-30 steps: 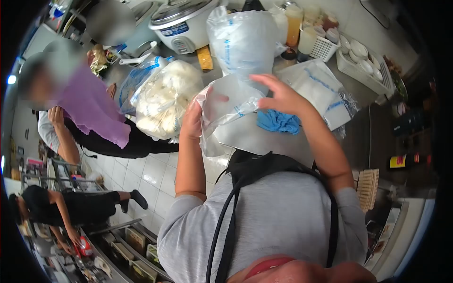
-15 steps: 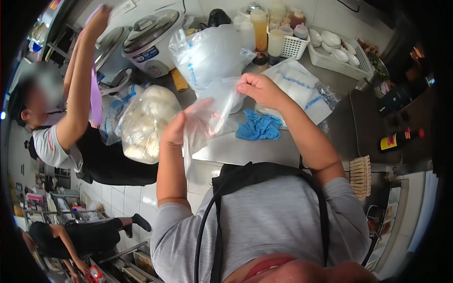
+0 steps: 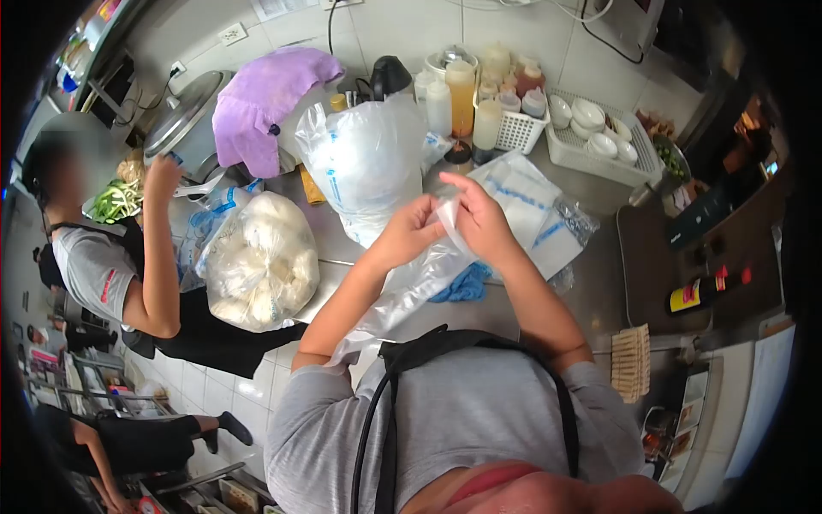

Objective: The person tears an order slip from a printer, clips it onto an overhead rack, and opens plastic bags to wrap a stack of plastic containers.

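My left hand (image 3: 406,233) and my right hand (image 3: 485,224) are close together above the steel counter, both pinching a thin clear plastic bag (image 3: 415,287). The bag trails down and left across my left forearm. A large white plastic bag (image 3: 364,171) stands just beyond my left hand. Behind my hands, a crumpled blue cloth (image 3: 462,285) lies partly hidden. Flat packs of white bags (image 3: 522,201) rest beyond my right hand. To the left is a clear bag of whitish pieces (image 3: 264,265).
A purple cloth (image 3: 265,107) covers something beside a large cooker (image 3: 188,120). Sauce bottles (image 3: 461,94), a basket of white bowls (image 3: 599,141) and a dark bottle (image 3: 706,291) stand around. A co-worker (image 3: 94,265) is at the left; another person bends lower left.
My hands have come together at the bag's edge, which hangs lower left. The co-worker's raised arm has come down, and the purple cloth now lies over the cooker area. The view has shifted.
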A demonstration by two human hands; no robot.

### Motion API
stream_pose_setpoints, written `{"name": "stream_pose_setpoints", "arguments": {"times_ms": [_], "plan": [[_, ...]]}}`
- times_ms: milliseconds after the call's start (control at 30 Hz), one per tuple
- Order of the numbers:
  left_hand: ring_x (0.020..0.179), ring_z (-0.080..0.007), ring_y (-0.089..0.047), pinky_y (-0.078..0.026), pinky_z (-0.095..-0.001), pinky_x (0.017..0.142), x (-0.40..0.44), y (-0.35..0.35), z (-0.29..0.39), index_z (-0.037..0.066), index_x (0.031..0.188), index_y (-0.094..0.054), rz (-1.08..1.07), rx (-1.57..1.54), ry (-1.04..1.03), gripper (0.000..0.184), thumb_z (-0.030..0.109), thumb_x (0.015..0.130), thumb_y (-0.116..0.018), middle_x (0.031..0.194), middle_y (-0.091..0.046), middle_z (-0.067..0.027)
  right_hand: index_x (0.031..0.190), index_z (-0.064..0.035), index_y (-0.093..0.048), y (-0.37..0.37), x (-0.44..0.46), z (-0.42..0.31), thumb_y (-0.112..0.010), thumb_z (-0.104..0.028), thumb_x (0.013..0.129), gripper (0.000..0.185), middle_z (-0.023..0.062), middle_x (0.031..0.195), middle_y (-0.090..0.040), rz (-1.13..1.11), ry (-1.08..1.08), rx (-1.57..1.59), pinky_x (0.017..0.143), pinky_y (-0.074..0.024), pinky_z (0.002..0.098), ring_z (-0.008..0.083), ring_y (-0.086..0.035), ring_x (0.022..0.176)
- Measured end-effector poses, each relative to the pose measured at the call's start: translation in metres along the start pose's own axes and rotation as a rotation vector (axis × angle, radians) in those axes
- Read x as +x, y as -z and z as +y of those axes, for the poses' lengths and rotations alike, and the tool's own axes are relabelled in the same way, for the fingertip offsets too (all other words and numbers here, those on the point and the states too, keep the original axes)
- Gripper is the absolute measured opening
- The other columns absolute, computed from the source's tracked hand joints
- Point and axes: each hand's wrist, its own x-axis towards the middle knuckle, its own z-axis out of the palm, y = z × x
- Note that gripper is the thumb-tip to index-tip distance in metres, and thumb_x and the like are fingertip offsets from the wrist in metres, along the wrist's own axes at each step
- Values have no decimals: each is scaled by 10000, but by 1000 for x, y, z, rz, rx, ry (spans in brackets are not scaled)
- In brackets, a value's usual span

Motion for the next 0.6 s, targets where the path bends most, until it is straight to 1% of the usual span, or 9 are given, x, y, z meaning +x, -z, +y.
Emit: {"name": "stream_pose_setpoints", "arguments": {"times_ms": [67, 167, 233, 367, 433, 467, 500, 533, 600], "plan": [[641, -21, -399, -338, -177, 556, -4, 11, -2, 46, 775, -509, -70, -24, 143, 100, 135, 818, -507, 698, -467, 51, 1103, -33, -458, 1, -4, -5, -423, 2, 779, 328, 44, 702, -534, 49, -37, 13, 598, -406, 224, 95, -480, 618], [585, -8, -370, -295, -173, 498, -5, 18, -13, 54, 728, -511, 12, -69, 20, 140, 157, 822, -506, 634, -448, 69, 1020, -9, -509, 13, -7, 19, -429, -15, 786, 248, 43, 696, -532, -41, 163, -197, 595, -409, 227, 92, -487, 626], [550, -18, -376, -309, -169, 478, -6, 27, -1, 76, 732, -493, 97, -208, -137, 169, 215, 829, -496, 627, -441, 61, 907, 10, -540, 21, -10, 22, -430, -35, 785, 170, 40, 697, -530, -55, -192, -90, 587, -408, 230, 93, -492, 635], [567, -30, -403, -352, -191, 504, -17, 44, 8, 93, 735, -470, 21, -562, -130, 186, 253, 828, -485, 629, -464, 40, 814, 12, -531, 35, -15, 22, -437, -45, 754, 125, 47, 718, -535, -96, -159, -55, 651, -386, 224, 109, -494, 694], [608, -52, -438, -378, -218, 539, -21, 46, 7, 72, 738, -478, 1, -183, 56, 176, 229, 815, -496, 628, -473, 17, 770, 41, -525, 37, -12, 22, -423, -66, 658, 186, 114, 818, -543, -11, -2, 85, 762, -368, 287, 193, -491, 820], [592, -65, -447, -392, -230, 524, -22, 48, 6, 55, 783, -494, -81, -22, -96, 169, 222, 814, -492, 630, -492, -2, 790, 32, -544, 37, -10, 13, -401, -81, 630, 242, 138, 814, -539, 60, 7, 378, 771, -372, 323, 231, -488, 836], [576, -77, -456, -405, -243, 509, -24, 47, 3, 39, 827, -511, -176, 142, -228, 177, 214, 813, -488, 632, -510, -20, 721, -6, -503, 38, -6, -1, -400, -88, 626, 162, 121, 715, -504, 181, -21, 479, 705, -385, 322, 218, -475, 724], [599, -91, -472, -409, -253, 536, -26, 45, -9, 26, 839, -520, -264, 267, -230, 198, 219, 811, -490, 671, -532, -35, 652, -41, -411, 46, -3, -7, -390, -86, 635, 52, 70, 612, -410, -9, -5, 746, 596, -360, 296, 163, -388, 591], [646, -118, -504, -418, -273, 591, -22, 50, -45, -1, 863, -536, -507, 502, -234, 240, 228, 805, -495, 748, -576, -66, 636, -72, -333, 45, 0, -22, -371, -79, 652, 42, 33, 575, -321, 5, 47, 788, 520, -305, 279, 122, -287, 532]]}}
